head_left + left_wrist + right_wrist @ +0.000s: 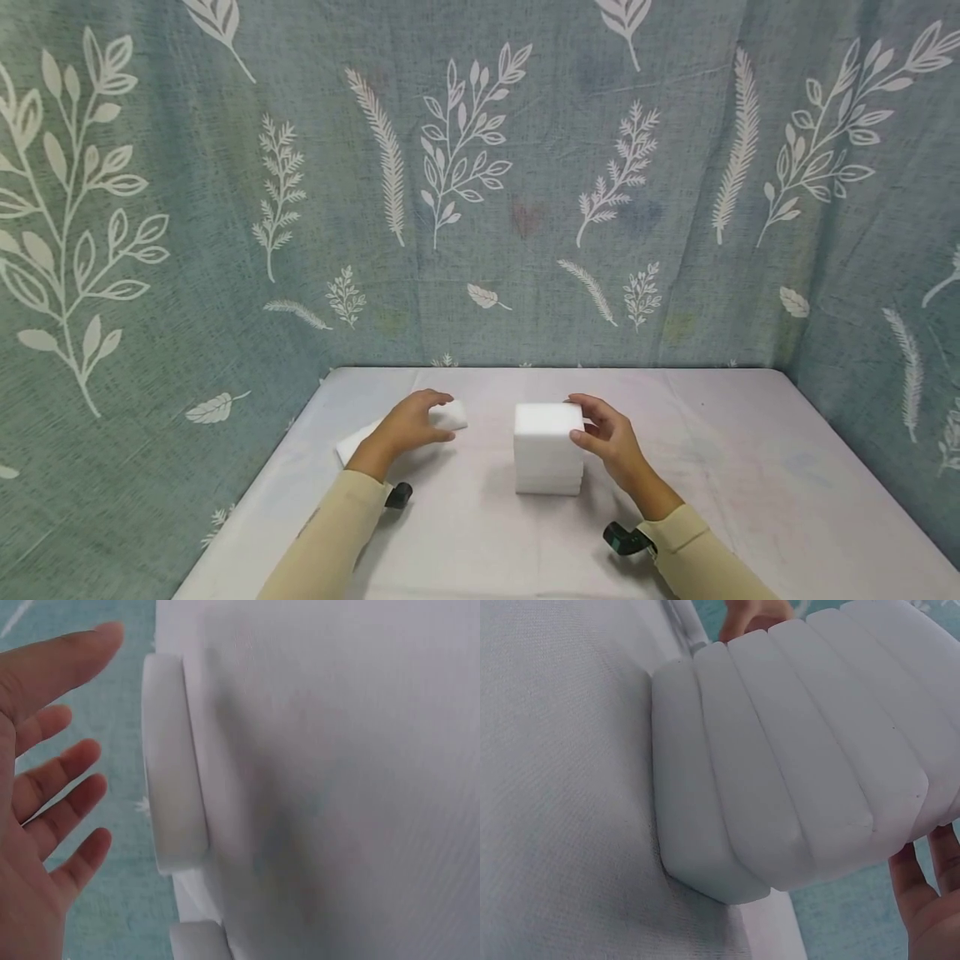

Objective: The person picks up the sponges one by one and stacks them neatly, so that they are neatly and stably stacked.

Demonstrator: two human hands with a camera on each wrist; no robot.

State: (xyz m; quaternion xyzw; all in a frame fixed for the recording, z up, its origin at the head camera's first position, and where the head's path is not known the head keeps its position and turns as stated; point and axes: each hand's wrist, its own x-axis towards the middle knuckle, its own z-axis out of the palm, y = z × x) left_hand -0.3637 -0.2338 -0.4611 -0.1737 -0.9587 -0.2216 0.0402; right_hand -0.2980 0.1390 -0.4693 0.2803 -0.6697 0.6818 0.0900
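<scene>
A stack of several white sponge blocks stands upright on the table, its layers showing as slabs in the right wrist view. My right hand grips the stack's upper right side, thumb at the front and fingers towards the back. Two fingertips show against the upper blocks in that wrist view. To the left, my left hand has its thumb and fingers spread apart, with nothing between them. Beside and partly behind it lie loose white sponges; in the left wrist view one sponge appears beyond the fingertips.
A white cloth covers the table. Blue-green fabric with white leaf prints hangs along the back and both sides. Small dark devices sit at both wrists, by the beige sleeves.
</scene>
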